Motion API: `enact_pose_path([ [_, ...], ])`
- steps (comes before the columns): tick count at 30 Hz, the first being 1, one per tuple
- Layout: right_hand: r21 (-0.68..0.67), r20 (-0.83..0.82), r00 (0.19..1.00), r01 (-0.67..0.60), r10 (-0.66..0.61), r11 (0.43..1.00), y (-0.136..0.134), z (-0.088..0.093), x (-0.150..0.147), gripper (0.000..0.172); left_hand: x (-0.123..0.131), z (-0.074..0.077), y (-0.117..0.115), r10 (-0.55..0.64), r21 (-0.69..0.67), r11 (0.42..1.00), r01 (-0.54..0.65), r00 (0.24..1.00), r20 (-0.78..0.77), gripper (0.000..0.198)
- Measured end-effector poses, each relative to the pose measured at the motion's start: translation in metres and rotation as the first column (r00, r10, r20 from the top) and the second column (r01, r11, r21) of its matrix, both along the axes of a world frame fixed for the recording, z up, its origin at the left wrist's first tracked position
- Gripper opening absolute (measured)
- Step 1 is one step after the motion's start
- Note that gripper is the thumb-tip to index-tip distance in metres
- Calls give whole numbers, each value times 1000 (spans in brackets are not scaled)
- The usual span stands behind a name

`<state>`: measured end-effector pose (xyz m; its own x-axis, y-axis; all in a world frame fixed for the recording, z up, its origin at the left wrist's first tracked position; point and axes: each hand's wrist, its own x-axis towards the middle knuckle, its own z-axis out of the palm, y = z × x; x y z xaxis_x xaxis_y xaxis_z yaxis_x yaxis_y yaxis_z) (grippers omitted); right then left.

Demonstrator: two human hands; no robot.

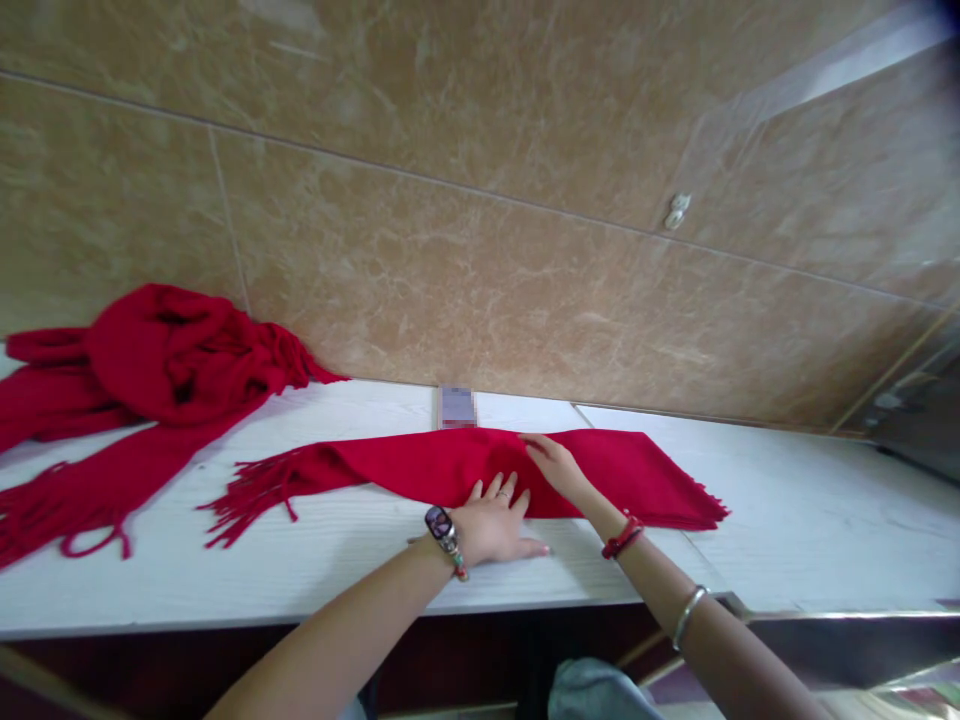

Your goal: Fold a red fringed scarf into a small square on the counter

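Note:
A long red scarf (420, 465) lies folded lengthwise on the white wood-grain counter (315, 560), its loose fringe at the left and its layered fringed end at the right. My left hand (491, 525), with a watch and a ring, rests with spread fingers on the scarf's near edge, thumb on the counter. My right hand (559, 468) lies flat on the scarf just beyond and to the right, fingertips by the far edge. Neither hand grips the cloth.
Another red fringed scarf (180, 360) sits in a crumpled heap at the left, against the tan marbled wall (450, 260). A small grey rectangular item (457, 406) is at the counter's back edge. A small white fixture (677, 211) is on the wall.

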<state>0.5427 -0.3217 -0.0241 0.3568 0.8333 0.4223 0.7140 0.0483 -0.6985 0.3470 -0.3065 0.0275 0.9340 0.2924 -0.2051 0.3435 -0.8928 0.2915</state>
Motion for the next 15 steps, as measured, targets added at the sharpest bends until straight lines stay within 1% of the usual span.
enact_pose_path([
  [2, -50, 223, 975, -7, 18, 999, -5, -9, -14, 32, -11, 14, 21, 54, 9, 999, -54, 994, -97, 77],
  [4, -91, 385, 922, -13, 47, 996, -7, -15, -22, 34, -29, 28, 52, 159, 95, 984, -152, 985, -64, 73],
  [6, -118, 473, 879, -3, 59, 993, -8, -18, -25, 36, -52, 39, 88, 286, 205, 937, -282, 958, 13, 62],
  [8, -131, 511, 858, 14, 55, 991, -7, -19, -24, 37, -77, 42, 120, 459, 245, 861, -446, 889, 5, 49],
  [9, -133, 523, 851, 17, 55, 991, -6, -19, -23, 37, -88, 42, 133, 523, 240, 828, -507, 852, -2, 44],
  [11, -127, 542, 839, 17, 55, 992, -6, -20, -21, 38, -104, 38, 149, 552, 253, 808, -533, 834, -8, 39],
  [13, -116, 557, 829, 15, 52, 993, -5, -22, -20, 38, -112, 34, 153, 527, 237, 829, -507, 849, -28, 36],
  [15, -112, 571, 820, 18, 50, 994, -4, -24, -20, 37, -110, 30, 149, 484, 206, 862, -464, 873, -58, 31],
])
